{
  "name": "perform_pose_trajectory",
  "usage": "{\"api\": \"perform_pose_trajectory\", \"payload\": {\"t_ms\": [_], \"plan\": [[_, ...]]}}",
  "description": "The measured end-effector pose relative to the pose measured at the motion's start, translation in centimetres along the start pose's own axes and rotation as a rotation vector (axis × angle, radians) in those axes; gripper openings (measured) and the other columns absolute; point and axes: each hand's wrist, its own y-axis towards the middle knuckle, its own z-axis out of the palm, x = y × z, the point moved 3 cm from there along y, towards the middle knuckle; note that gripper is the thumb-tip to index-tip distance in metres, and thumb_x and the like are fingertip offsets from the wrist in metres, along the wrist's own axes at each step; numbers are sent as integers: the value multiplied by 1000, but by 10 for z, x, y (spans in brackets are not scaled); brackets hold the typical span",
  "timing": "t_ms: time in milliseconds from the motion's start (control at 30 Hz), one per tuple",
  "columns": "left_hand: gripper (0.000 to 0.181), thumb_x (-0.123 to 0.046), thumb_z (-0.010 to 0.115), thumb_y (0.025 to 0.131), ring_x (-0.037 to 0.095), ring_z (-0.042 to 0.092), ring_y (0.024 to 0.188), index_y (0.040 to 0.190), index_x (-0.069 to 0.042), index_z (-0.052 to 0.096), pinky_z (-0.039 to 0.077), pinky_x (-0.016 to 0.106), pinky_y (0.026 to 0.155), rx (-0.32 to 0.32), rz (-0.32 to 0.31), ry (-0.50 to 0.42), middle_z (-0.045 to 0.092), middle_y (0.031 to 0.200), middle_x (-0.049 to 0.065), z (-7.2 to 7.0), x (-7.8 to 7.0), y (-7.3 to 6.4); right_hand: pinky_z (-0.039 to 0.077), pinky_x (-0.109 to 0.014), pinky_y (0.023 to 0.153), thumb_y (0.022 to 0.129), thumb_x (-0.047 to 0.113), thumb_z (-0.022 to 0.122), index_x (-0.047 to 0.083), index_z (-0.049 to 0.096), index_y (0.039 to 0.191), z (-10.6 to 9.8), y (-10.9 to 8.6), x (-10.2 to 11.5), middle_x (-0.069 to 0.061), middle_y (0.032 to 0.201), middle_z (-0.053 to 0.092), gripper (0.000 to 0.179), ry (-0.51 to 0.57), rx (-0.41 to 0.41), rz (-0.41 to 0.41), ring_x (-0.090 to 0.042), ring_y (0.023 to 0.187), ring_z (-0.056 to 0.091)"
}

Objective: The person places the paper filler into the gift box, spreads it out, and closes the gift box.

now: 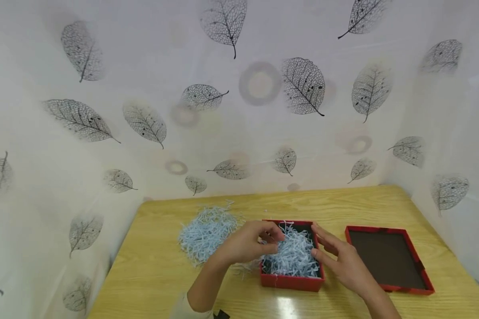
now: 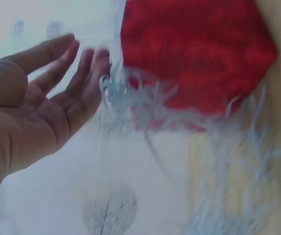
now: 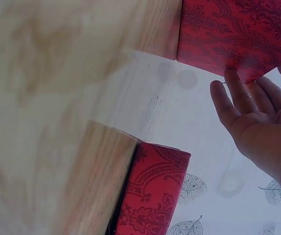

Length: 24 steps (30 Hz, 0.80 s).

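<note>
An open red box (image 1: pixel 290 282) is noted on the table (image 1: pixel 143 266), right of its middle and well apart from its far edge, set between the two hands. Its left rim is overhung by the left hand (image 1: pixel 252 241), whose fingers are loosely bent with the thumb apart; no strand is seen pinched. Its right wall is touched by the right hand (image 1: pixel 342 261), fingers parted. The governing relation is judged to be the heap of pale blue shredded paper (image 1: pixel 207 232) just left of the box, toward the table's far left corner, to which the left hand is nearer. No clear long axis is shown by the box; its outside is marked with darker scrollwork, and its dark inside is mostly covered by tangled, crinkled strands (image 1: pixel 297 254)
</note>
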Motion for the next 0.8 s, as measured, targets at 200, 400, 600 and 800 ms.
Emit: {"api": "perform_pose_trajectory", "payload": {"t_ms": [200,400,600,800], "plan": [[12,-3,77,95,3,71,87,108,-5,75,60,21,80,150,-19,-53,74,100,-2,33,4,16,56,-54,99,103,28,70,15,44,162,-1,0,-2,-19,163,43,66,14,-2,-6,-50,132,58],[19,-7,83,91,3,66,88,108,-13,75,57,21,78,-8,-139,96,71,100,-7,47,13,49,57,-51,99,104,28,70,15,44,162,1,0,-4,-19,163,43,65,31,8,3,-50,134,57],[32,-19,83,93,9,66,111,124,-16,74,56,28,95,-31,-240,319,73,119,-5,57,26,75,56,-53,100,104,28,69,16,43,163,3,0,-5,-19,163,43,66,34,12,1,-50,133,58],[43,-24,78,96,8,63,123,136,-12,69,52,29,105,83,-248,384,70,131,-3,66,33,85,56,-52,100,104,27,70,16,43,163,3,0,-3,-18,162,45,66,16,0,-8,-46,133,59]]}}
